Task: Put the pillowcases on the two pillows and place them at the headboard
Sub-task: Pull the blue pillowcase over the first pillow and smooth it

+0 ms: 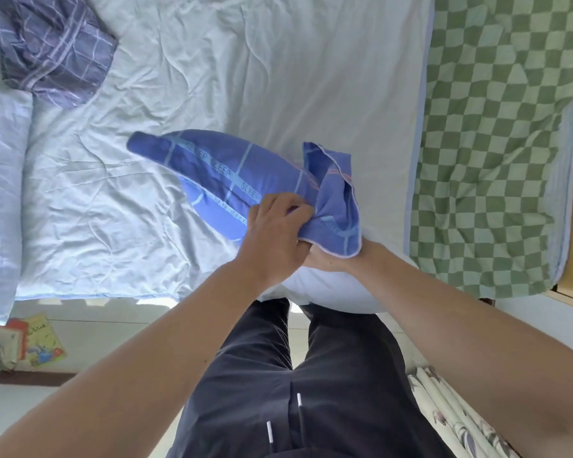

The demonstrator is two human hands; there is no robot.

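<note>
A pale blue bed (232, 61) fills the view from above, its sheet creased, with a green checked blanket (497, 143) spread over one end and a crumpled dark plaid pillowcase (53, 47) lying at the other, beside a bare pale pillow (0, 153) at the bed's edge. A person stands against the near side in dark trousers (295, 375), working on the first of the two pillows.

That white pillow (328, 289) rests on the bed's near edge, pressed against the person's legs. A blue pillowcase (219, 166) printed with the word SLEEP covers its far part and trails slack across the sheet — the near end of the pillow is still uncovered.

The left hand (275, 233) has its fingers curled tight around a bunched fold of the blue cloth at the open mouth. The right hand (325, 259) lies mostly under that fold, just below the left; how its fingers are set cannot be told, though it appears to steady the pillow.

The job looks to be at the pulling-on stage of the first pillow. The next move probably calls for drawing the mouth of the case toward the person, over the exposed end. A stack of books (17, 342) sits on the floor below.
</note>
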